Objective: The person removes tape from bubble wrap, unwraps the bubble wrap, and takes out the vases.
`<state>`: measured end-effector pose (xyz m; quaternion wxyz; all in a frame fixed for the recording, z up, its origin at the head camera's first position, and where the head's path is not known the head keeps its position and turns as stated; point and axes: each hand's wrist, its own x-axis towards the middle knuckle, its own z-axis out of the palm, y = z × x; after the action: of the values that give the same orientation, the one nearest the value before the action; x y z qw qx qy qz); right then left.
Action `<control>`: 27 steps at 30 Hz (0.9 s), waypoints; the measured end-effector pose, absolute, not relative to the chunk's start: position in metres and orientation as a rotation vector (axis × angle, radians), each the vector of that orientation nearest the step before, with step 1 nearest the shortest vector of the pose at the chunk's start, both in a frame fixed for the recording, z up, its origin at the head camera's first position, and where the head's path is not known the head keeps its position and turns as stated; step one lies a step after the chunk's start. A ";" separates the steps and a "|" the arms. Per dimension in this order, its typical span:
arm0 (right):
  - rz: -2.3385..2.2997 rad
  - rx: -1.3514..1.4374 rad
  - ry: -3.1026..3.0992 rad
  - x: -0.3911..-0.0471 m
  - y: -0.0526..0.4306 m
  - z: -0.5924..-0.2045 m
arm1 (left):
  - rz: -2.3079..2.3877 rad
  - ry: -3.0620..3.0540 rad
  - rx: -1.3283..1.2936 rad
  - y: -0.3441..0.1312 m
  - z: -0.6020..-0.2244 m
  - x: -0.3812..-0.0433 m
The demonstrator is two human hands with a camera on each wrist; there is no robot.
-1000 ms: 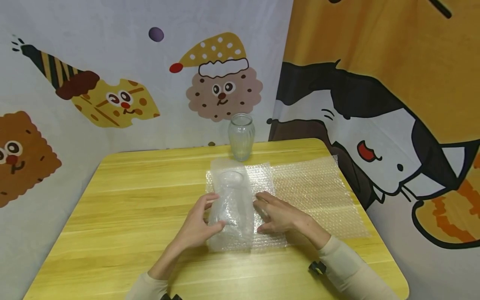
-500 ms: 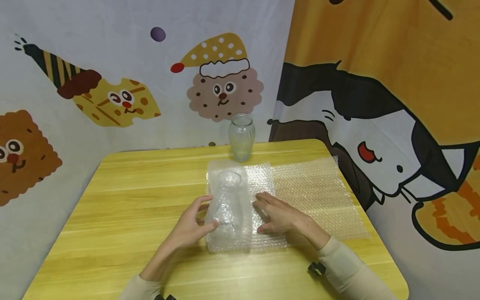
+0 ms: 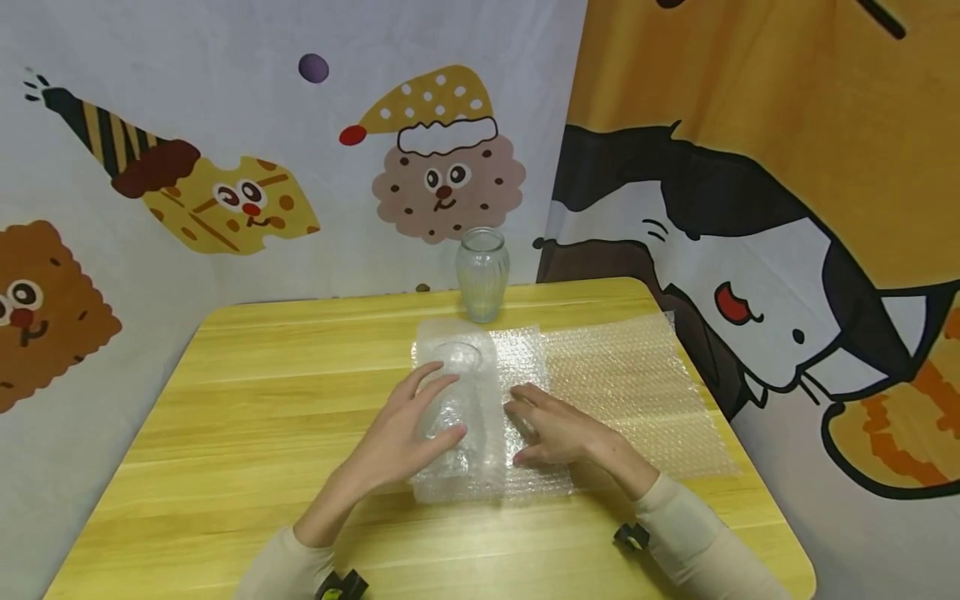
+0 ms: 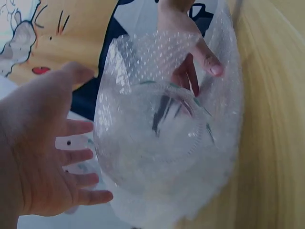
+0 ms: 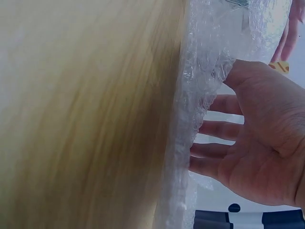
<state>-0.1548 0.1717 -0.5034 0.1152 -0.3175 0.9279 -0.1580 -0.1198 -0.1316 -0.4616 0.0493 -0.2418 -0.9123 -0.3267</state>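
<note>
A clear glass vase [image 3: 465, 458] lies on its side under a fold of bubble wrap [image 3: 622, 383], its mouth pointing to the back of the table. Through the wrap, its round base [image 4: 167, 136] shows in the left wrist view. My left hand [image 3: 401, 437] hovers at the left side of the wrapped vase, fingers spread and fairly straight. A small gap separates those fingers from the wrap in the left wrist view. To the right of the vase, my right hand [image 3: 562, 427] rests its fingertips on the bubble wrap, fingers extended, pinching nothing visible.
Behind the wrap, a second clear glass vase [image 3: 483, 279] stands upright near the table's back edge. The flat sheet runs to the right side of the yellow wooden table [image 3: 270, 392]. A cartoon-printed curtain [image 3: 247, 50] hangs close behind.
My left hand first shifts left with the wrapped vase, then lets go and lifts over its left side, fingers spreading. The right hand stays in place.
</note>
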 end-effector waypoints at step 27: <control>-0.460 -0.922 2.724 -0.154 0.171 -0.502 | -0.878 -2.928 -0.825 -0.128 -0.454 -0.128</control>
<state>-0.1543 0.1707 -0.5025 0.1144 -0.3145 0.9292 -0.1570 -0.1279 -0.1276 -0.4537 -0.0124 -0.2604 -0.9248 -0.2772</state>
